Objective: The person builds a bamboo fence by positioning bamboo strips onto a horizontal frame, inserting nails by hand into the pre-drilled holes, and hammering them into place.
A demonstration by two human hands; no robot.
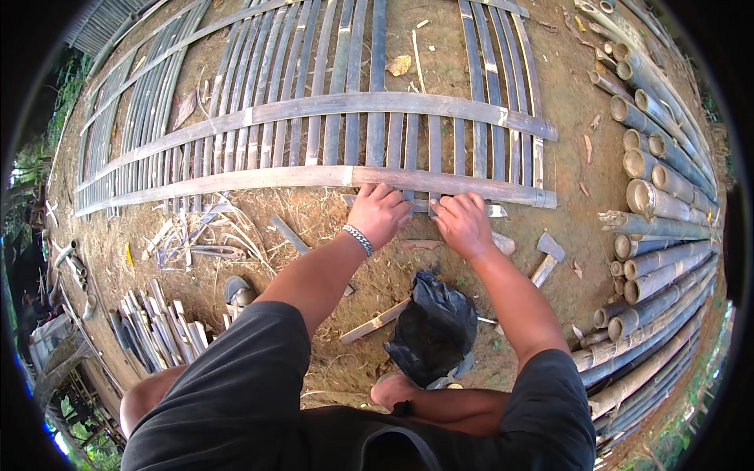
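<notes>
A bamboo lattice (428, 174) of dark slats crossed by long, lighter rails lies on the ground in front of me. My left hand (381, 213) is closed at the near rail, its fingers curled round a slat end just below it. Close to its right, my right hand (463, 224) is closed on a neighbouring slat end, thumb toward the left hand. Both sets of fingertips are partly hidden. A short bamboo strip (496, 210) lies crosswise under the hands and shows beyond the right one.
A hatchet (551, 247) lies right of my right hand. Between my legs sits a black plastic bag (432, 326) beside a wooden stick (377, 320). Bamboo poles (660, 200) are stacked along the right. Shavings (224, 235) and cut bamboo pieces (161, 326) lie on the left.
</notes>
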